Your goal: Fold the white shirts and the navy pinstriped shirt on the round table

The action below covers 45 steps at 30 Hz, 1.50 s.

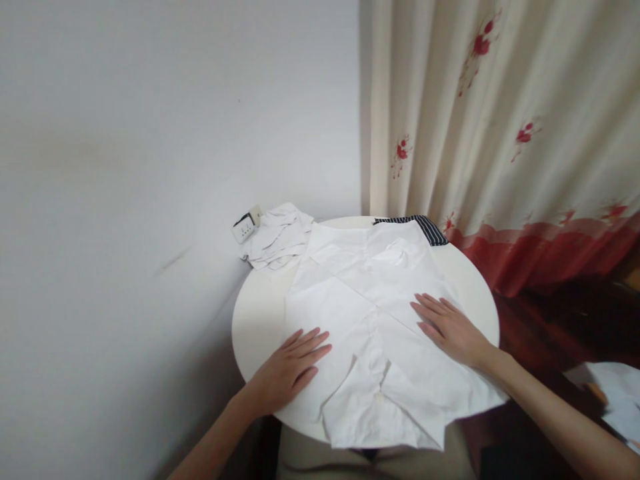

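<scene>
A white shirt [350, 293] lies spread over a round white table, its collar end toward me and hanging a little past the near edge. The sleeves appear folded across the body. My left hand [290, 370] rests flat on the left side of the shirt, fingers stretched out. On the right side, my right hand [447, 330] also lies flat on the cloth with its fingers extended. Neither hand grips anything.
The round table [257, 313] stands close to a pale wall. A crumpled white cloth [280, 237] and a white plug-like box [245, 228] sit at the back left. Black-and-white striped fabric [433, 230] lies at the back right, before a flowered curtain [500, 133].
</scene>
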Each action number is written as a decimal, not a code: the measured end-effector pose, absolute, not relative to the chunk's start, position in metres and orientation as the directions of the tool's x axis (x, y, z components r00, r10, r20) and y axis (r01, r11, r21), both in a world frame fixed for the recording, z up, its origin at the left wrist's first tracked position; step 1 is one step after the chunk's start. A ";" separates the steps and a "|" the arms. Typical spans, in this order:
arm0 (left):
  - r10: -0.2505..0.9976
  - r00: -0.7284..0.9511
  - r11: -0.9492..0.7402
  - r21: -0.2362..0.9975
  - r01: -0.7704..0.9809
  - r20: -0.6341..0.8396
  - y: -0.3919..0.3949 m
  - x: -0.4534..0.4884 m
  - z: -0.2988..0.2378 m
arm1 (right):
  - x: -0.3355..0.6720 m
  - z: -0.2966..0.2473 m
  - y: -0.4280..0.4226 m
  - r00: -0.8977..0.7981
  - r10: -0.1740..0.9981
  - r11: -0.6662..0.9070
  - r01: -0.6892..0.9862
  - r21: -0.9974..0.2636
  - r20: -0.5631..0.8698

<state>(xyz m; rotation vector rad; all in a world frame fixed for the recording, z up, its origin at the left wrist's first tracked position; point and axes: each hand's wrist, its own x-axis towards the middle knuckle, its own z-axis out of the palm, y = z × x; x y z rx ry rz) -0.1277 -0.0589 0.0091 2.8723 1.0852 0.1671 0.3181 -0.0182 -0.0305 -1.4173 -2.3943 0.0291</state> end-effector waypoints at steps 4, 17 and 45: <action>0.663 0.741 -0.748 0.140 0.649 0.110 -0.061 -0.126 0.010 | 0.319 -0.034 -0.017 -0.438 0.845 0.508 0.838 -0.201 0.307; 0.664 0.743 -0.748 0.098 0.657 0.082 -0.074 -0.128 0.009 | 0.320 -0.033 -0.017 -0.436 0.850 0.503 0.839 -0.209 0.296; 0.690 0.691 -0.721 0.120 0.683 0.215 -0.103 -0.127 0.005 | 0.348 -0.018 -0.119 -0.419 0.836 0.534 0.768 -0.352 0.353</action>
